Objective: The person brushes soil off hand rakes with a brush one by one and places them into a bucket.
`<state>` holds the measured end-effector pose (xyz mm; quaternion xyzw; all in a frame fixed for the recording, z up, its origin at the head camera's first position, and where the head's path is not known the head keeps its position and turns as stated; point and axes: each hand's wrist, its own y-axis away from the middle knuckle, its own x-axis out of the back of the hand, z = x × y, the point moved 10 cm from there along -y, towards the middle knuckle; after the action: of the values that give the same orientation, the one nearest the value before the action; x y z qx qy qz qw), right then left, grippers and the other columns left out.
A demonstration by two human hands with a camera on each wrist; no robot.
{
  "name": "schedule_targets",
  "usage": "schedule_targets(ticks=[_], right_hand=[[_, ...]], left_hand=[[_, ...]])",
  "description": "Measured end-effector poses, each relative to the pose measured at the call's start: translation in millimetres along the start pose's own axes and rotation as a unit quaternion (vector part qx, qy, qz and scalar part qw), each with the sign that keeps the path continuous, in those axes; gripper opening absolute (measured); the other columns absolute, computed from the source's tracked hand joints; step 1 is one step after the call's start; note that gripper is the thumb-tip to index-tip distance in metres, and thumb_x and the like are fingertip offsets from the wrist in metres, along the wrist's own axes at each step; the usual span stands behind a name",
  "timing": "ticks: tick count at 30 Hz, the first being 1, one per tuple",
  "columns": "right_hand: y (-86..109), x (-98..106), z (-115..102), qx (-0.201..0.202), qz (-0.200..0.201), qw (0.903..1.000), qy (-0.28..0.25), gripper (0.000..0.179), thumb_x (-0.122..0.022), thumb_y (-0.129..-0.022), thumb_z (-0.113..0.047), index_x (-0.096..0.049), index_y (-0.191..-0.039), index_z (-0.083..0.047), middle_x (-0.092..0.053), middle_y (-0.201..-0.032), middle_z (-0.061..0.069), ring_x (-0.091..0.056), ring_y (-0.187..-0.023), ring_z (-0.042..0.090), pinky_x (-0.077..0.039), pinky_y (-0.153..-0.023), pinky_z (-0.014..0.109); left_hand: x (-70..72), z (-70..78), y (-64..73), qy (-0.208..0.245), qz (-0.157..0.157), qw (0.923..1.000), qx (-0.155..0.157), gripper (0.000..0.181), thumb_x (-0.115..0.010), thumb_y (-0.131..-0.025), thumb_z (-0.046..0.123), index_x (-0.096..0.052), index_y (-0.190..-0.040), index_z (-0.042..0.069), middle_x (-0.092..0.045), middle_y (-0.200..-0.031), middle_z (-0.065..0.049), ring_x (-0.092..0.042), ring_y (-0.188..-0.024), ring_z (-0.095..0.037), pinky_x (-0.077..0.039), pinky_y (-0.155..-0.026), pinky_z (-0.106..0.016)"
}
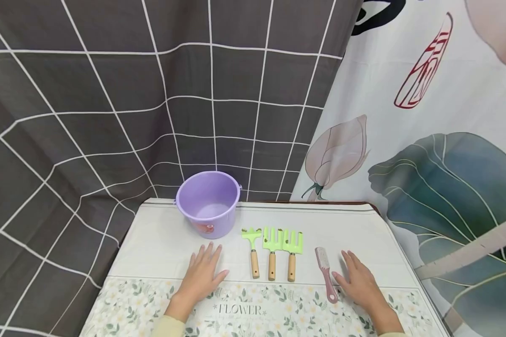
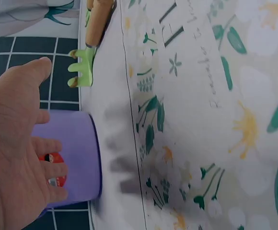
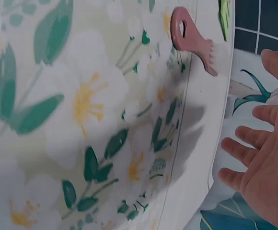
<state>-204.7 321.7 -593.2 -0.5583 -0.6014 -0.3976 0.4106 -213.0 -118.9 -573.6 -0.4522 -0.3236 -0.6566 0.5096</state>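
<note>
My left hand [image 1: 200, 275], fingers spread and holding nothing, hovers over the table in front of a purple bucket [image 1: 224, 224]. To its right lie three small garden tools with light green metal heads and wooden handles: a narrow rake [image 1: 254, 252] and two forks, a middle one [image 1: 271, 262] and a right one [image 1: 292, 262]. Farther right is a pink-handled brush [image 1: 328, 278] with pale bristles. Beside the brush, my right hand [image 1: 360, 282] is also spread and holds nothing; the right wrist view shows it apart from the brush handle [image 3: 191, 36].
The table bears a white cloth [image 1: 341, 222] with a floral front part lettered "FLOWER". A dark checked curtain [image 1: 236, 121] hangs behind and to the left. On the right hangs a white curtain with flower and leaf prints [image 1: 442, 178], with a pale pole [image 1: 468, 250] before it.
</note>
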Motion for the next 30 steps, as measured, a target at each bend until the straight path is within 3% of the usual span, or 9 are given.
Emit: schedule_targets(ticks=[13,22,30], right_hand=[[4.7,-18.0,-3.0,-0.024,-0.033,0.9991,-0.009,0.077,-0.063,-0.1,-0.042,-0.034,-0.155,0.003,-0.038,-0.154,0.034,-0.04,-0.137,0.059,-0.037,-0.107,0.076],[2.4,-20.2,-10.8,-0.035,-0.038,0.9987,-0.002,0.078,-0.061,-0.101,-0.047,-0.036,-0.153,0.006,-0.039,-0.152,0.035,-0.043,-0.135,0.057,-0.041,-0.107,0.071],[3.7,-22.9,-14.5,-0.039,-0.014,0.9991,0.005,0.077,-0.064,-0.099,-0.044,-0.041,-0.149,0.009,-0.047,-0.143,0.037,-0.05,-0.128,0.054,-0.047,-0.102,0.068]], left_hand=[[-12.5,8.1,-7.6,0.009,-0.007,0.9999,-0.002,0.07,-0.06,-0.102,0.044,-0.039,-0.157,0.006,-0.033,-0.163,-0.026,-0.028,-0.151,-0.052,-0.023,-0.121,-0.071],[-24.1,16.4,-15.5,0.022,-0.007,0.9997,-0.002,0.07,-0.06,-0.102,0.044,-0.04,-0.157,0.005,-0.033,-0.163,-0.027,-0.028,-0.151,-0.052,-0.023,-0.122,-0.07],[-29.9,26.3,-20.6,0.031,-0.003,0.9995,0.001,0.067,-0.059,-0.103,0.042,-0.043,-0.154,0.002,-0.037,-0.16,-0.028,-0.033,-0.149,-0.051,-0.028,-0.122,-0.067]])
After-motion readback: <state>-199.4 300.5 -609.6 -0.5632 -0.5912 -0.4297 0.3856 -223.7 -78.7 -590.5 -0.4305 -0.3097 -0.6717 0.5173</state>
